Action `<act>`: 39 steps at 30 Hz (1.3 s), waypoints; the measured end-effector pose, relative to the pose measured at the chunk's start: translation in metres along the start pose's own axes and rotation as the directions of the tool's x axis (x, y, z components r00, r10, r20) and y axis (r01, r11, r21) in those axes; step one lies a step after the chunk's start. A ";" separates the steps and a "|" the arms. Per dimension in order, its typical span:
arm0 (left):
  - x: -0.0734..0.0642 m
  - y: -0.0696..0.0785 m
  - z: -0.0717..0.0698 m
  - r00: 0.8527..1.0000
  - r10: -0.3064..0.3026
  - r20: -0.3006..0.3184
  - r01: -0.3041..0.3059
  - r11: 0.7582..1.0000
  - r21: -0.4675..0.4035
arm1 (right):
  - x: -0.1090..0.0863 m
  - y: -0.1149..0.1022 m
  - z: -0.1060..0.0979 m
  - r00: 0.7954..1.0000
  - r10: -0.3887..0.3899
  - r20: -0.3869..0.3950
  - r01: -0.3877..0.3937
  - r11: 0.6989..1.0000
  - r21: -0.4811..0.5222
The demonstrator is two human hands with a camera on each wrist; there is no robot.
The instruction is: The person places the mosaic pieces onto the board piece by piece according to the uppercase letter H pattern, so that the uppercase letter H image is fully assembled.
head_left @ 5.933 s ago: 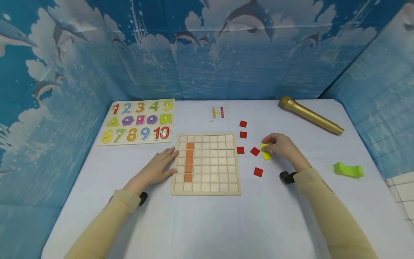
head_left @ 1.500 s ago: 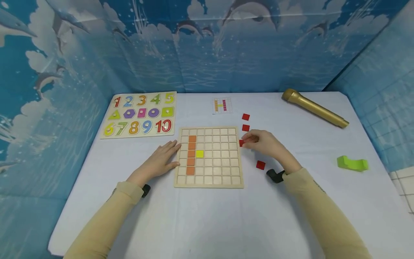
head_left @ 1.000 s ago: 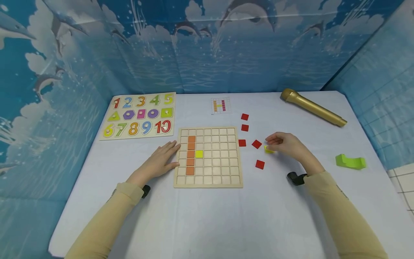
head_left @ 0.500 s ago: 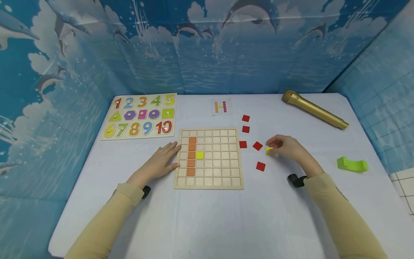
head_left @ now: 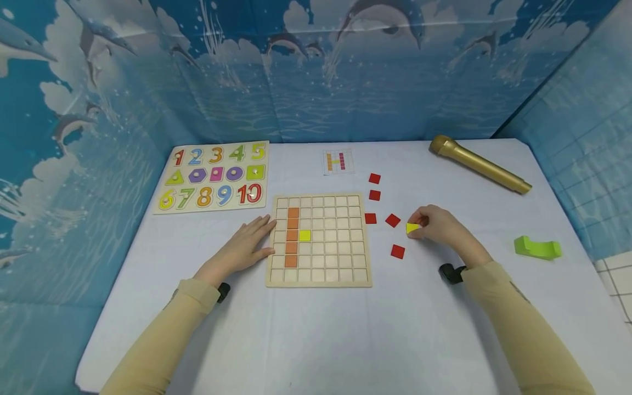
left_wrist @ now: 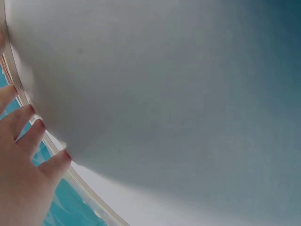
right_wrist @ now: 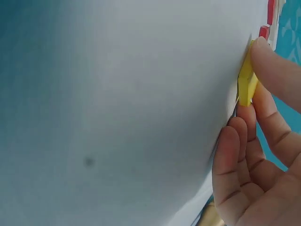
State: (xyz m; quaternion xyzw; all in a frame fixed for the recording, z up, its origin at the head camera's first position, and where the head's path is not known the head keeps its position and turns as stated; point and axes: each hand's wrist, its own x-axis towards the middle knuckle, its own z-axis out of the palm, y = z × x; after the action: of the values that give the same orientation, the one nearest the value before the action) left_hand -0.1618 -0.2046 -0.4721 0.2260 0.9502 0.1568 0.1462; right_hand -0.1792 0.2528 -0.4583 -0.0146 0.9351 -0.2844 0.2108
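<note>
My right hand (head_left: 436,226) pinches a yellow square tile (head_left: 412,227) between thumb and fingers, right of the red tiles. In the right wrist view the yellow tile (right_wrist: 246,77) is tilted up, thumb on one side and fingertips below. My left hand (head_left: 242,247) lies with fingers extended at the left edge of a wooden grid board (head_left: 332,280); in the left wrist view its fingertips (left_wrist: 59,162) touch near that edge. On the board, several orange tiles (head_left: 292,235) form a column, with one yellow tile (head_left: 305,236) beside the middle one.
Several red tiles (head_left: 392,220) lie between board and right hand. A small pattern card (head_left: 338,162) is behind the board. A number-and-shape puzzle (head_left: 212,175) sits back left. At right are a gold microphone (head_left: 479,164) and a green curved block (head_left: 537,248). Printed curtains stand behind the table.
One yellow tile has gone from the right side onto the board, beside the orange column. The right hand has since returned right and now tips up the other yellow tile. The left hand stays put.
</note>
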 end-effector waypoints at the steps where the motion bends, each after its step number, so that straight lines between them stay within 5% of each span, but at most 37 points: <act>1: 0.000 0.000 -0.001 1.000 -0.002 -0.001 0.002 1.000 0.000 | 0.000 -0.001 0.000 1.000 0.003 -0.003 -0.003 1.000 -0.003; 18: -0.002 -0.003 -0.007 1.000 -0.016 -0.003 0.016 1.000 0.008 | 0.001 -0.018 -0.003 1.000 0.001 0.012 -0.002 0.995 0.104; 39: 0.001 -0.006 0.001 1.000 0.008 -0.005 -0.008 1.000 0.003 | 0.026 -0.109 0.053 0.978 -0.203 0.043 0.188 0.953 0.237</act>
State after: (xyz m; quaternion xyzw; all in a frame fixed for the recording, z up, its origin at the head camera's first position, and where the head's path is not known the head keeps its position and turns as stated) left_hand -0.1648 -0.2087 -0.4750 0.2294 0.9499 0.1567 0.1431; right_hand -0.1921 0.1296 -0.4491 -0.0919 0.8820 -0.4103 0.2129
